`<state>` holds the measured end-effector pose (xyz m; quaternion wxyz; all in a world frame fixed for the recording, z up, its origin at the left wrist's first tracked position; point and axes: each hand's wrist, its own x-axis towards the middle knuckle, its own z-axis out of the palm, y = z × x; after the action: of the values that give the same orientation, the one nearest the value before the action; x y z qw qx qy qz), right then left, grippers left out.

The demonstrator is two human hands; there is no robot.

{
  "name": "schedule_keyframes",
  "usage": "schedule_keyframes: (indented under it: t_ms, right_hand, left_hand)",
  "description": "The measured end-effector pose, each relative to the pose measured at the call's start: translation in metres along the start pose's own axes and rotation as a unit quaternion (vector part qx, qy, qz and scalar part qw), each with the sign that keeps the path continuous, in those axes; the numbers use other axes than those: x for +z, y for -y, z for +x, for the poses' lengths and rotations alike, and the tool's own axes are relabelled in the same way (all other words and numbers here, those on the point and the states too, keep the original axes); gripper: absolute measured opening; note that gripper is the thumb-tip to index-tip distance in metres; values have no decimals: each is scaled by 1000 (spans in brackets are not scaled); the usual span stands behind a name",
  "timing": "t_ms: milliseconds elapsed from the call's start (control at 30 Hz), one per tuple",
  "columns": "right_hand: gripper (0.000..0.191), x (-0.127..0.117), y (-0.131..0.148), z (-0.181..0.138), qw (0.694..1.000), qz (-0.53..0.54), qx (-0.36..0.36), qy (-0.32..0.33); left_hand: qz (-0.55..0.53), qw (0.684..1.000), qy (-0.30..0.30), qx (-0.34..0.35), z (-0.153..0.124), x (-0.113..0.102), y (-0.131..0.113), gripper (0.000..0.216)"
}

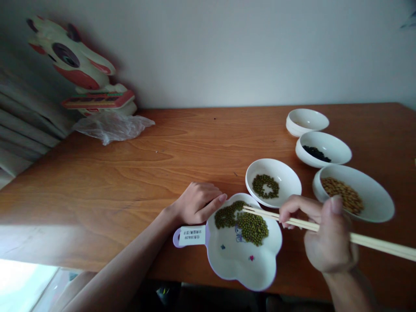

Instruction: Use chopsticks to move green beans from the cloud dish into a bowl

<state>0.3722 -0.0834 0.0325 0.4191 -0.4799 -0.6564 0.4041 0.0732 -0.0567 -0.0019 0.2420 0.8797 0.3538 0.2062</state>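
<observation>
In my right hand [328,234] is a pair of light wooden chopsticks [299,223], closed between thumb and fingers. Their tips reach into green mung beans [253,227] on a white, flower-shaped dish [240,264] with a purple rim and labelled handle. At the dish's upper left edge my left hand [201,203] rests on the table, fingers curled under and thumb beside the rim. Just behind the dish, a white bowl [287,186] holds more mung beans [265,186]. Whether anything is between the chopstick tips is too small to tell.
To the right stand a bowl [377,195] of tan beans [342,195], a bowl [338,147] of dark pieces and another white bowl [307,119]. A cow figure [84,65] and a clear plastic bag [112,125] are at the back left of the wooden table [136,173].
</observation>
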Motion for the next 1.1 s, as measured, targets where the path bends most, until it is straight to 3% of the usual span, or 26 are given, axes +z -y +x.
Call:
schedule_keyframes:
  t_ms: [733,1100]
  right_hand:
    - [79,3,-3,6,999,16,3,47]
    - [86,2,3,7,1000,-5,-8,-1]
  left_hand:
    - [23,1000,0,3,1,-1,-2,47]
    - [15,1000,-1,6,1,-1,-2,46]
